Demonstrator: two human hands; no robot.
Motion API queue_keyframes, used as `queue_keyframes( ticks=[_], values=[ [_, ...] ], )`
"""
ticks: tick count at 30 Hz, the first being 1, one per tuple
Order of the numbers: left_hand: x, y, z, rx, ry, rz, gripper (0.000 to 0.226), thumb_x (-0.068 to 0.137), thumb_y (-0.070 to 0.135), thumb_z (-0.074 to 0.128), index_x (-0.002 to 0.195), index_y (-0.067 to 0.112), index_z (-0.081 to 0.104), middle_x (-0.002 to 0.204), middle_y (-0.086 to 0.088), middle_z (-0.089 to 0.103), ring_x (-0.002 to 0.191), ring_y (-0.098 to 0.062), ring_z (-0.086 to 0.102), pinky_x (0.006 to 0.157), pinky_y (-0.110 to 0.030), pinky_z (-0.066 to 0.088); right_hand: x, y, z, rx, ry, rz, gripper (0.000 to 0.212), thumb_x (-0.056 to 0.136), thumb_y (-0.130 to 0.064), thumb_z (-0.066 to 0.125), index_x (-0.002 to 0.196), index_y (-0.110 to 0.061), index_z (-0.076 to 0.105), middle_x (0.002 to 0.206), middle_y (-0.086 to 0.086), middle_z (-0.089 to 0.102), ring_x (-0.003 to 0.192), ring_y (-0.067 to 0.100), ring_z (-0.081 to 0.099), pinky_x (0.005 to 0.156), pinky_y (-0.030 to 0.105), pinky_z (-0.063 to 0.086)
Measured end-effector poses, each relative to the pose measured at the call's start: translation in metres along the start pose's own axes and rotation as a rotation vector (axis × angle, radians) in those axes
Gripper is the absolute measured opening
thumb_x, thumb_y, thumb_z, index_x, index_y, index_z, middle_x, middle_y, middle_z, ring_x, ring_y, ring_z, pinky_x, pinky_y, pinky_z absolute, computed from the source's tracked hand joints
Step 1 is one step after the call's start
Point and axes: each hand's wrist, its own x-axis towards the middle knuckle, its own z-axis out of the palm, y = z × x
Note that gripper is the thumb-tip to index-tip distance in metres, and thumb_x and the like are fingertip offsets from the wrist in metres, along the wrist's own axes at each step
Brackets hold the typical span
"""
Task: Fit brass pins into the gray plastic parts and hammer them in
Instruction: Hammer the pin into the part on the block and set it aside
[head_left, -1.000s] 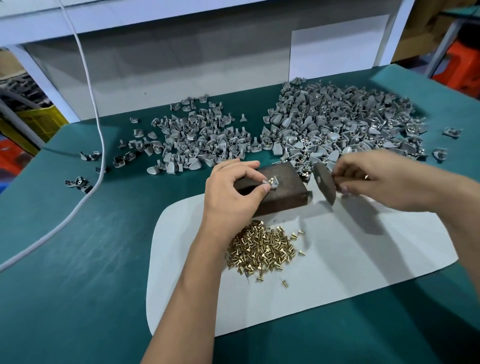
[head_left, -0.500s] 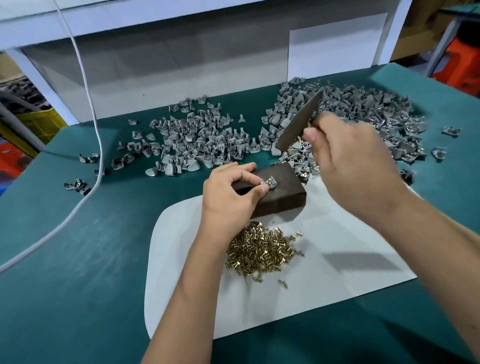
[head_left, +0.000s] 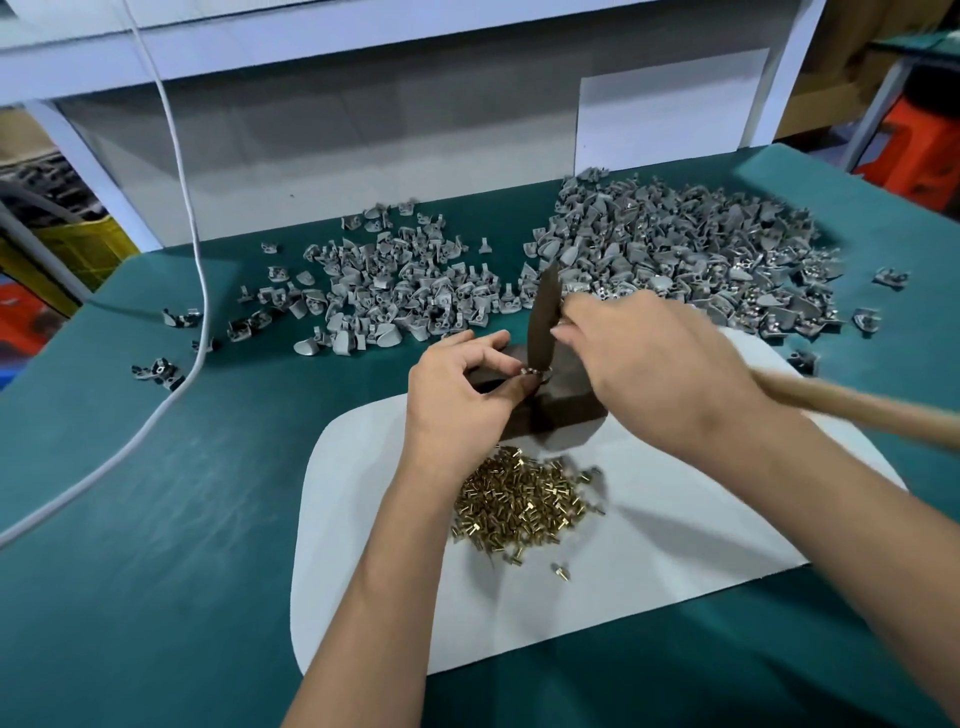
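My left hand (head_left: 460, 387) pinches a small gray plastic part (head_left: 534, 372) on top of a dark block (head_left: 563, 410). My right hand (head_left: 654, 371) grips a hammer close to its head. The dark hammer head (head_left: 543, 325) stands upright with its lower end on the part. The wooden handle (head_left: 857, 405) runs out to the right past my wrist. A heap of brass pins (head_left: 519, 501) lies on the white mat (head_left: 675, 545) just in front of the block.
Two heaps of gray plastic parts lie behind the block: a smaller one (head_left: 395, 296) at centre left and a large one (head_left: 691, 260) at the right. A white cable (head_left: 200, 291) hangs down at the left. The table has a green cover (head_left: 156, 519).
The hammer head was raised over the right heap half a second ago and has come down onto the part on the block. My left hand has kept its hold on the part.
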Motion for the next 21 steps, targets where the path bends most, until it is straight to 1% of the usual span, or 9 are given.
queue_keyframes(
  ticks=[2,4,7,8,10,12,13,17,21],
  values=[
    [-0.001,0.0,0.001,0.014,0.013,-0.011,0.012,0.079,0.012,0.087,0.08,0.022,0.081,0.124,0.003,0.073,0.135,-0.013,0.053,0.118,-0.039,0.038,0.002,0.004,-0.006,0.028,0.15,-0.012,0.021,0.108,-0.04,0.035,0.095,-0.026,0.044,0.067,-0.001,0.051,0.058,0.03,0.041,0.055,0.036,0.033],
    [0.0,0.0,0.002,0.017,0.027,-0.017,0.012,0.079,0.012,0.087,0.079,0.022,0.081,0.123,0.005,0.073,0.135,-0.012,0.053,0.118,-0.036,0.037,-0.002,0.001,-0.007,0.097,0.245,0.003,0.022,0.108,-0.037,0.037,0.098,-0.021,0.049,0.061,-0.005,0.045,0.052,0.028,0.039,0.053,0.035,0.031],
    [0.001,-0.001,0.002,-0.031,0.006,-0.025,0.014,0.078,0.004,0.086,0.079,0.017,0.081,0.125,0.0,0.072,0.13,-0.023,0.059,0.114,-0.042,0.044,-0.003,-0.007,0.0,0.014,-0.015,-0.019,0.02,0.109,-0.039,0.033,0.095,-0.026,0.04,0.064,-0.005,0.039,0.061,0.032,0.051,0.058,0.04,0.042],
    [0.0,-0.001,0.002,-0.031,0.004,-0.026,0.015,0.078,0.003,0.086,0.079,0.017,0.081,0.125,-0.001,0.072,0.13,-0.024,0.06,0.113,-0.043,0.045,0.0,-0.005,-0.002,-0.003,-0.038,-0.03,0.02,0.109,-0.04,0.033,0.094,-0.028,0.039,0.064,-0.005,0.04,0.065,0.033,0.053,0.06,0.04,0.044],
    [-0.001,0.0,0.002,-0.01,0.018,-0.027,0.015,0.078,0.006,0.087,0.079,0.019,0.08,0.125,-0.001,0.072,0.13,-0.02,0.059,0.114,-0.041,0.044,0.007,0.001,-0.009,0.028,0.029,-0.026,0.022,0.108,-0.042,0.033,0.091,-0.03,0.04,0.063,-0.006,0.041,0.062,0.032,0.05,0.059,0.04,0.044],
    [-0.001,0.0,0.002,-0.005,0.028,-0.024,0.015,0.078,0.009,0.088,0.078,0.022,0.08,0.124,0.001,0.072,0.129,-0.014,0.059,0.114,-0.038,0.043,0.003,0.0,-0.009,0.113,0.203,0.001,0.023,0.107,-0.042,0.033,0.095,-0.026,0.045,0.061,-0.006,0.044,0.053,0.029,0.046,0.053,0.039,0.041],
    [0.0,0.0,0.002,-0.01,0.032,-0.026,0.017,0.078,0.009,0.088,0.077,0.024,0.079,0.124,0.001,0.072,0.13,-0.014,0.058,0.115,-0.038,0.043,-0.001,-0.003,-0.006,0.127,0.22,0.012,0.024,0.108,-0.04,0.032,0.096,-0.024,0.046,0.06,-0.005,0.045,0.052,0.029,0.044,0.052,0.039,0.041],
    [-0.001,0.002,0.001,0.002,0.03,-0.035,0.021,0.078,0.007,0.086,0.076,0.026,0.079,0.127,0.001,0.071,0.134,-0.017,0.055,0.117,-0.042,0.04,-0.004,-0.005,0.0,0.037,-0.011,0.024,0.022,0.108,-0.04,0.032,0.094,-0.026,0.041,0.07,0.002,0.051,0.068,0.038,0.056,0.061,0.042,0.045],
    [-0.002,0.003,0.001,0.046,0.044,-0.031,0.011,0.079,0.013,0.087,0.081,0.022,0.082,0.126,0.005,0.072,0.138,-0.008,0.047,0.12,-0.035,0.033,-0.002,-0.001,-0.009,0.117,0.211,0.025,0.024,0.109,-0.038,0.035,0.098,-0.022,0.049,0.06,-0.004,0.046,0.051,0.028,0.047,0.053,0.038,0.041]
  ],
)
